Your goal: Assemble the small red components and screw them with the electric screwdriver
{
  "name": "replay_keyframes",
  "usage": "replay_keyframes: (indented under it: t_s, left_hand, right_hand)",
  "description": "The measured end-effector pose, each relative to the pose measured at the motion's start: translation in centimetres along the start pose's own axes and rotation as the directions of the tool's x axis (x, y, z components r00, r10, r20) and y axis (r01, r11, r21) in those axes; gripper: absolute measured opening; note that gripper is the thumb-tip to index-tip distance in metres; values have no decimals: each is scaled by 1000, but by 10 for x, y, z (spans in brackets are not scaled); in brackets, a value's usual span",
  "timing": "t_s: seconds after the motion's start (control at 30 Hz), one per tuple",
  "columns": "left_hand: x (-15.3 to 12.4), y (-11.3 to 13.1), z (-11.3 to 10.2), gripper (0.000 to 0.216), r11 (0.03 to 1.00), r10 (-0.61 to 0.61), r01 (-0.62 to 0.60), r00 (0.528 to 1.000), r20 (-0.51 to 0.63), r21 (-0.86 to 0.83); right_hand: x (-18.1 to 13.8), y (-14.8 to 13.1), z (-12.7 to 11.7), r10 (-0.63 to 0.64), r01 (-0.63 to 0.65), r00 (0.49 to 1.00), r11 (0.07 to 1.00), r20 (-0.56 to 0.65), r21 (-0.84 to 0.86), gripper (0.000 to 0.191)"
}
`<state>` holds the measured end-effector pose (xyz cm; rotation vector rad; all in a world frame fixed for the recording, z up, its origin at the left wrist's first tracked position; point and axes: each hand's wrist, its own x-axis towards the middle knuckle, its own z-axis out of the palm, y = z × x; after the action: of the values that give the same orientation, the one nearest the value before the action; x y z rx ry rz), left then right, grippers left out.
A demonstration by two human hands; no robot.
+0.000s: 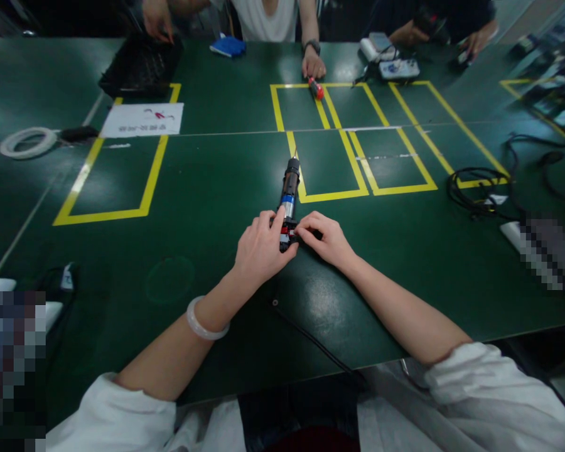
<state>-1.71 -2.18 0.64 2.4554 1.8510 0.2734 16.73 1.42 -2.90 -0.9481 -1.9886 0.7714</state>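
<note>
An electric screwdriver [288,198] lies on the green table, its thin bit pointing away from me. Part of its casing is off, so a blue and silver motor section and small red and black parts show near its rear end. My left hand [260,246] is closed around the rear half from the left, thumb low and forefinger along the body. From the right, my right hand [327,238] pinches at the small red parts; what sits between its fingertips is hidden. A black cord [315,341] with a small ring-like end lies just below the hands.
Across the table, people's hands are near a black tray [141,66], a red screwdriver [316,89] and a white device [398,68]. A printed sheet [142,120] and white tape roll [28,143] lie left. Coiled black cable [480,191] lies right. Yellow tape [334,197] marks rectangles.
</note>
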Motion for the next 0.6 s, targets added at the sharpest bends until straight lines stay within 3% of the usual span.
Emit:
replay_keyframes:
  t_s: [0.37, 0.6]
  left_hand:
    - [12, 10, -1, 73, 995, -69, 69, 998, -6, 68]
    - [8, -13, -7, 72, 991, -60, 56, 998, 24, 121]
  right_hand:
    - [0, -1, 2, 47, -46, 997, 999, -65, 13, 25]
    - [1, 6, 1, 76, -73, 996, 996, -45, 57, 21]
